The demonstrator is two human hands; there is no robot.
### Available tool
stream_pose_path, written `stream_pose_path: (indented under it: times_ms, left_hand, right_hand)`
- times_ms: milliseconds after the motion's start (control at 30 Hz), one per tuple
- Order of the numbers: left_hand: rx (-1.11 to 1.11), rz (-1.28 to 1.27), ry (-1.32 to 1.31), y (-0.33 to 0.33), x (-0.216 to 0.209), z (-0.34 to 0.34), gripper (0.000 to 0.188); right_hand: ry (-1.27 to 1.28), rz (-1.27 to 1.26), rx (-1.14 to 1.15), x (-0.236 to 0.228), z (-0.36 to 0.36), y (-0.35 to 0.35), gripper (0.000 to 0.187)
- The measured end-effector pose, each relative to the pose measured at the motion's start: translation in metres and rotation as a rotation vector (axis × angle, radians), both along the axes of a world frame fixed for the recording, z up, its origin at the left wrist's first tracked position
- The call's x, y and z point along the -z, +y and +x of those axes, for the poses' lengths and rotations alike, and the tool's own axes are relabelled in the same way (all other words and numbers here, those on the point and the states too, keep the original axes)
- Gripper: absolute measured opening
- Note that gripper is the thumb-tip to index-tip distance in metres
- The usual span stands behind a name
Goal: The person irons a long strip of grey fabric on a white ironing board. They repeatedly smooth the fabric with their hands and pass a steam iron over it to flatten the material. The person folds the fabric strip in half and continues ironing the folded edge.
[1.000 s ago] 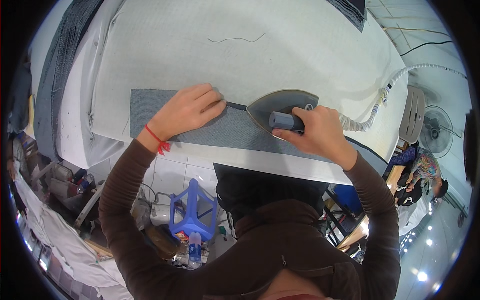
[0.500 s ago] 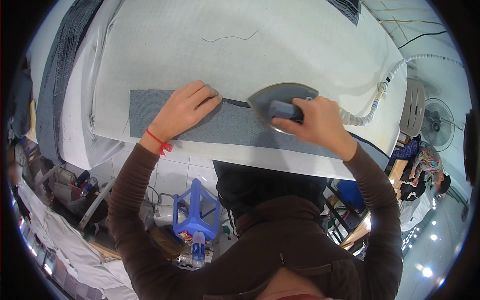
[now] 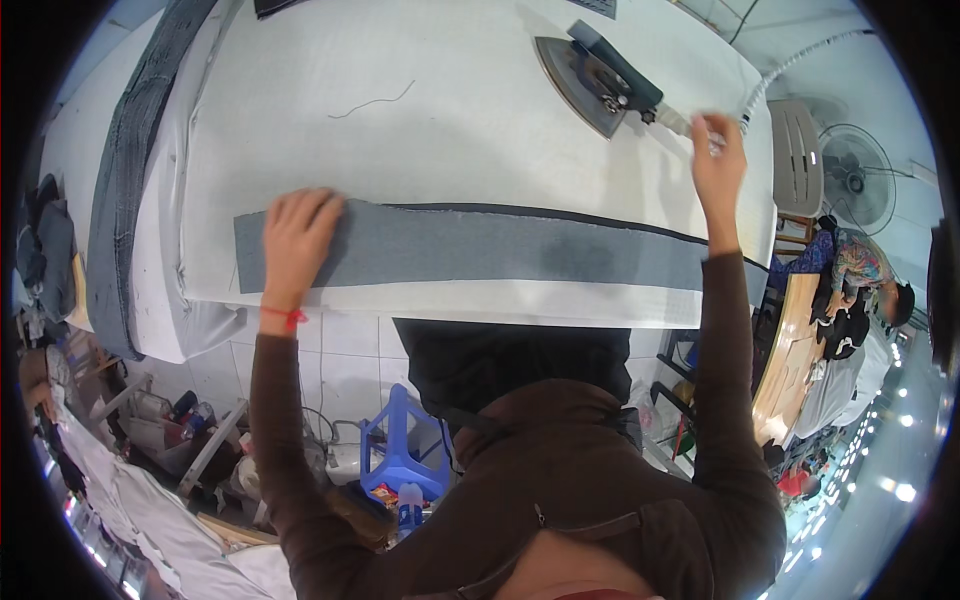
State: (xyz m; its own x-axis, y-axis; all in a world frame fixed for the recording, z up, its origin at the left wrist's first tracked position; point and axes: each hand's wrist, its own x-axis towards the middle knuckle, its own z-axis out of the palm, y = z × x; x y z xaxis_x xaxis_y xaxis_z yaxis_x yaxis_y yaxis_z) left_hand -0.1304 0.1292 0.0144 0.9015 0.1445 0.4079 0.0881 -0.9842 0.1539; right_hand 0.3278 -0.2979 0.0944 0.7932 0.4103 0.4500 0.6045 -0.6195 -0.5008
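A long grey fabric strip [image 3: 450, 245] with a dark band along its far edge lies across the near side of the white padded table [image 3: 480, 150]. My left hand [image 3: 297, 232] rests on the strip's left part, its fingers curled together at the far edge; what lies under the fingertips is hidden. Farther back, an iron [image 3: 600, 85] with a dark handle sits on the table. My right hand [image 3: 718, 165], off the iron's handle, is closed around the pale wrapped hose [image 3: 678, 120] behind it. A darker patch shows on the strip right of its middle.
A loose thread [image 3: 375, 102] lies on the table. Dark grey fabric [image 3: 140, 150] hangs over the left side. A chair back [image 3: 795, 155] and a fan [image 3: 855, 175] stand at right, with a person [image 3: 860, 260] beyond. Below is a blue plastic stool [image 3: 403, 455].
The iron has moved off the strip, farther back. My right hand has let go of its handle and moved right to the hose. My left hand has slid left along the strip.
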Motion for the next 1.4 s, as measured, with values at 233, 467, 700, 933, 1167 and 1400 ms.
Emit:
stream_pose_path:
  times_ms: [233,467,700,933,1167,1400]
  left_hand:
    - [-1.014,-0.080,-0.006,0.045,0.064,-0.151,0.044]
    - [-0.949,-0.513,0.272,0.085,0.085,-0.124,0.064]
    - [-0.848,-0.568,0.153,0.123,0.071,-0.117,0.057]
    - [-0.965,-0.644,0.063,0.094,0.025,-0.135,0.048]
    - [-0.942,-0.559,-0.031,0.073,-0.024,-0.119,0.035]
    - [-0.774,-1.055,-0.148,-0.009,0.063,-0.048,0.023]
  right_hand:
    - [0.286,-0.142,0.931,0.103,0.017,-0.413,0.057]
    - [0.461,0.336,0.980,0.084,-0.001,-0.573,0.056]
    - [0.744,0.844,1.148,0.107,0.024,-0.579,0.046]
    - [0.478,0.817,0.858,0.108,0.015,-0.539,0.046]
    - [0.271,0.644,0.793,0.064,0.067,-0.620,0.028]
    - [0.348,0.274,0.875,0.017,0.095,-0.712,0.039]
